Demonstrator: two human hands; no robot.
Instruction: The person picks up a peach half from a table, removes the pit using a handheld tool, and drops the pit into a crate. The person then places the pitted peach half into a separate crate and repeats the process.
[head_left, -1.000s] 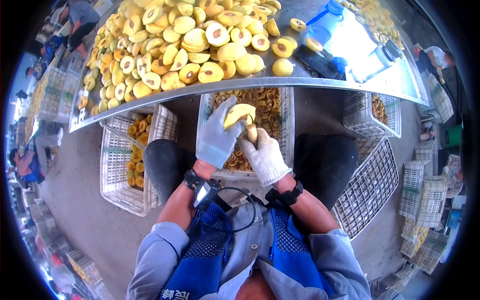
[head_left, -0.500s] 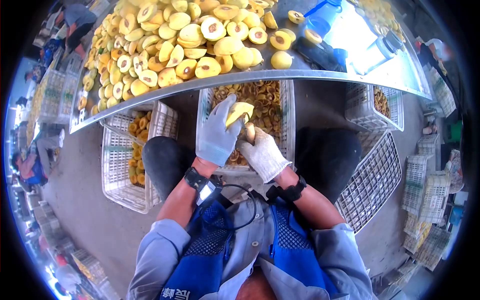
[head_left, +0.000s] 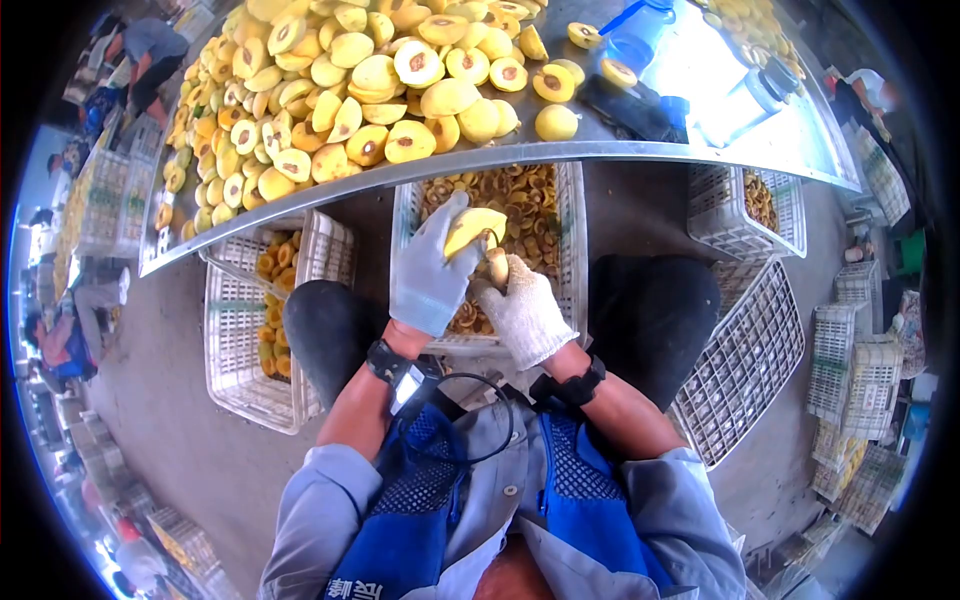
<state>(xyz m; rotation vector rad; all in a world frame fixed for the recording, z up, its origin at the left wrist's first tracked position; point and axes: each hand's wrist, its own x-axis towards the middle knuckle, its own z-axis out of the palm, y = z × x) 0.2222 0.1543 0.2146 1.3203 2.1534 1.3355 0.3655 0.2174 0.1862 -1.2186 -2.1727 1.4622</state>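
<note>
Holds a yellow fruit piece (head_left: 473, 232) in the gloved left hand (head_left: 428, 275), thumb and fingers closed around it. Grips a wooden-handled tool (head_left: 498, 266) in the gloved right hand (head_left: 527, 314), fingers wrapped on the handle, metal end at the fruit's lower right side; cannot tell touching from just beside. Has both hands close together above the centre crate (head_left: 574, 250), inside its side walls, near the table edge (head_left: 560, 152) but apart from it. Leaves room beyond the right hand, above the crate's right half. Flanks the crate with two dark-clad knees (head_left: 334, 325), limiting sideways room lower down. Shows bare floor (head_left: 165, 390) farther left, past the left crate (head_left: 222, 365).

Counts one fruit piece and one tool in hand, plus two black wristbands (head_left: 583, 385), one per wrist. Adds one crate of brownish pieces below the hands, at least one of orange halves at left, and two at right: an upper crate (head_left: 715, 222) and a lattice crate (head_left: 745, 365). Bears on the table a fruit pile (head_left: 380, 75), too many to count, and two bottles (head_left: 640, 35) to its right.
</note>
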